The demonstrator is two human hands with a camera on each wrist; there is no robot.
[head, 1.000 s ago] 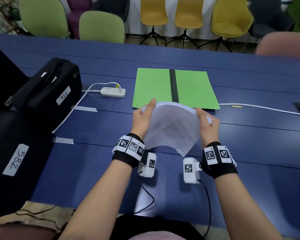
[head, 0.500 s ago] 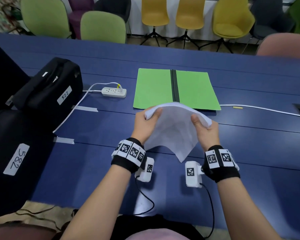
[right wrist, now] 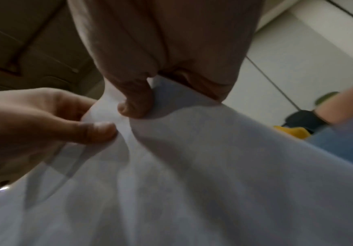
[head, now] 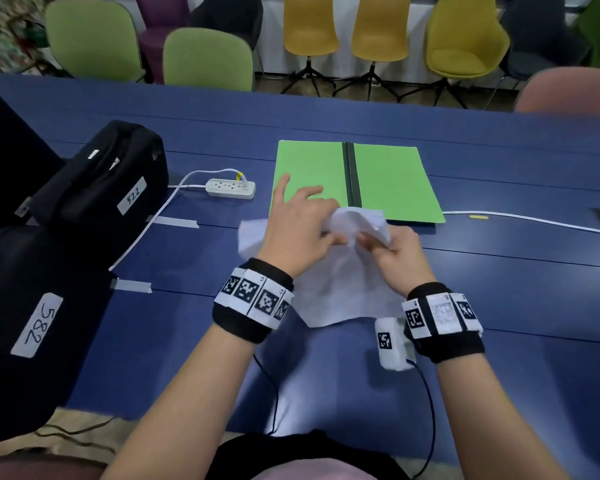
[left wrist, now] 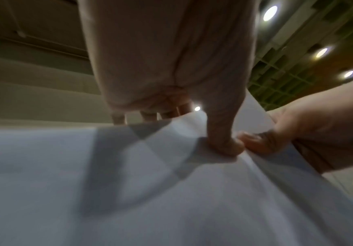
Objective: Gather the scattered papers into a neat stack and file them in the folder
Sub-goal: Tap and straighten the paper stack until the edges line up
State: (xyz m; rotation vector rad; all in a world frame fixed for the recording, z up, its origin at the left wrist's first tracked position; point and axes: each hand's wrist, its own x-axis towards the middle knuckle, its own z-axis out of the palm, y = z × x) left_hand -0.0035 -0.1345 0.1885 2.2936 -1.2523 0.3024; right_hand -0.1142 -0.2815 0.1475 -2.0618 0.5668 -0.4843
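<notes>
I hold a loose bunch of white papers [head: 343,289] above the blue table [head: 499,306], just in front of the open green folder [head: 392,178], which lies flat with a dark spine. My left hand [head: 323,230] pinches the papers' top edge, thumb in front, while its index finger sticks out straight. Close beside it, my right hand [head: 378,244] pinches the same edge, which curls over. In the left wrist view the thumb [left wrist: 223,143] presses on the papers [left wrist: 150,191]. The right wrist view shows both thumbs on the bunched papers [right wrist: 192,183]. One sheet corner [head: 252,233] pokes out left.
Two black bags labelled 522 [head: 111,181] and 582 [head: 32,306] fill the table's left side. A white power strip [head: 231,188] lies left of the folder, and a white cable [head: 534,221] runs right from it. Tape strips [head: 174,221] are stuck on the table. Chairs [head: 205,57] line the far edge.
My hands have come together from the papers' two sides to the middle of the top edge. The papers now bunch and curl there, and a sheet corner juts out to the left.
</notes>
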